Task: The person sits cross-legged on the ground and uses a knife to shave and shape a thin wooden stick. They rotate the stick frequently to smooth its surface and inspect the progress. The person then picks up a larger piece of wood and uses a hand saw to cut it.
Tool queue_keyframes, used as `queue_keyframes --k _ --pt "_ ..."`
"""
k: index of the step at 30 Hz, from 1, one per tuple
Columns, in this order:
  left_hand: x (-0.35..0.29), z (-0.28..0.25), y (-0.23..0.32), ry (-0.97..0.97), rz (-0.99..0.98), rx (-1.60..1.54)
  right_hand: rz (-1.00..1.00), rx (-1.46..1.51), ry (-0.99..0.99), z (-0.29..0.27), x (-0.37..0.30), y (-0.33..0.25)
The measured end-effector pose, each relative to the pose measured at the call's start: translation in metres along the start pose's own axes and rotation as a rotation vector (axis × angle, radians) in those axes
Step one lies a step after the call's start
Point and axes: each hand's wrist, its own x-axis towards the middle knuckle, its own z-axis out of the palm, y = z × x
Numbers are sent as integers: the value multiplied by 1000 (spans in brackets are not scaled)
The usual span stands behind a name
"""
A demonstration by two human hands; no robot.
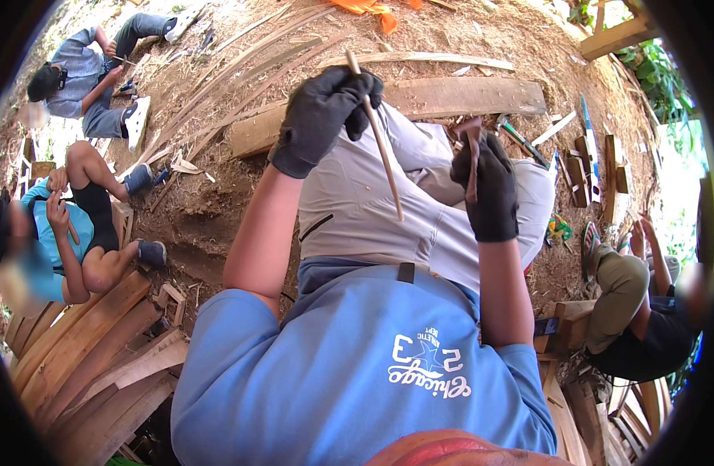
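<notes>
In black gloves, both my hands are raised over my lap. My left hand [314, 120] is closed around a thin, round wooden stick [383, 159], which slants down toward my thigh. My right hand [493, 194] is wrapped round a reddish-brown, flat strip [473, 159] with a bent top end. The strip's exact kind is not clear, and part of it is hidden by the fingers. Stick and strip are apart. Beneath them are my light grey trousers [372, 221].
Beyond my knees a thick wooden plank [466, 96] lies on the shavings-covered ground. A green-handled hammer [524, 141] and a blue strip-like tool [589, 144] lie to the right. Curved boards [85, 349] are stacked at the lower left. Other people sit at the left and right.
</notes>
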Motion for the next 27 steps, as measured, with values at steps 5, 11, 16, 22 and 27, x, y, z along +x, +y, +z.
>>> queue_keyframes --k 5,11,16,22,27 --pt "-2 19 -5 -137 -2 -45 97 17 26 52 24 37" --pt "3 25 -17 -167 2 -41 106 -126 -140 64 9 59" --pt "3 27 -11 -166 -33 31 -174 -497 -287 40 6 68" --pt "16 43 -38 -129 50 15 -9 -193 -364 15 -21 72" --pt "11 44 -25 -127 -82 -64 -65 -470 -446 41 -49 10"
